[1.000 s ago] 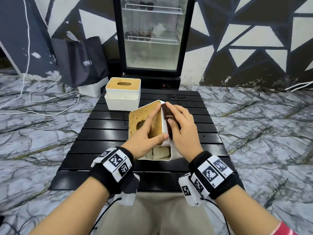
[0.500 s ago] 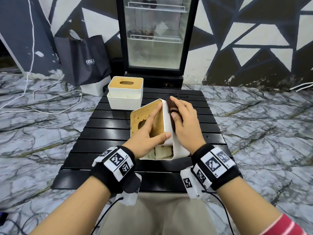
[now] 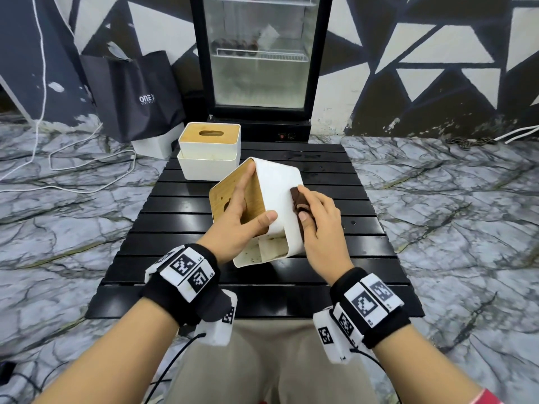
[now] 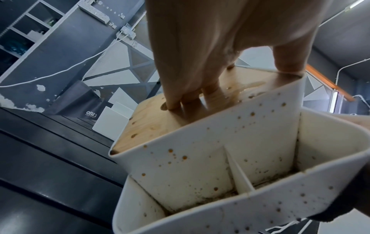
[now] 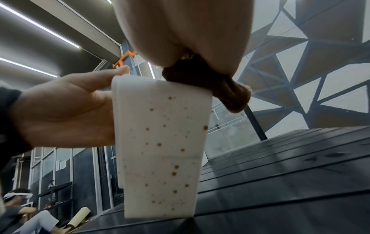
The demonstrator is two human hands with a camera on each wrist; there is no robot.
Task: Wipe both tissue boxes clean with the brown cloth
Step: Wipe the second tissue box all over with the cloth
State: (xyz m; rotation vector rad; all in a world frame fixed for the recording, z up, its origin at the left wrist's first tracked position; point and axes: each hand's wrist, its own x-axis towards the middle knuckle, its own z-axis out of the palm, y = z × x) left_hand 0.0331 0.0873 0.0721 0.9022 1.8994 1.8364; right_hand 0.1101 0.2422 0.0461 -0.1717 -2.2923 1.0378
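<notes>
A white tissue box (image 3: 277, 185) with a wooden lid (image 3: 233, 196) is tipped on its side over the black slatted table (image 3: 364, 258). My left hand (image 3: 242, 217) grips it, fingers on the lid and thumb on the white wall. My right hand (image 3: 318, 223) holds the folded brown cloth (image 3: 299, 199) and presses it against the right edge of that wall. The left wrist view shows brown spots inside the box's compartments (image 4: 190, 158). In the right wrist view the spotted outer wall (image 5: 160, 142) sits under the cloth (image 5: 220, 85). A second tissue box (image 3: 210, 150) stands upright at the table's far left.
A glass-door fridge (image 3: 259, 53) stands right behind the table. A dark bag (image 3: 137, 94) and white cables (image 3: 87, 167) lie on the marble floor to the left. Another person (image 5: 18, 205) sits low at the left of the right wrist view.
The box has turned so more of its white wall faces up. My right hand with the cloth has slid across that wall to its right edge.
</notes>
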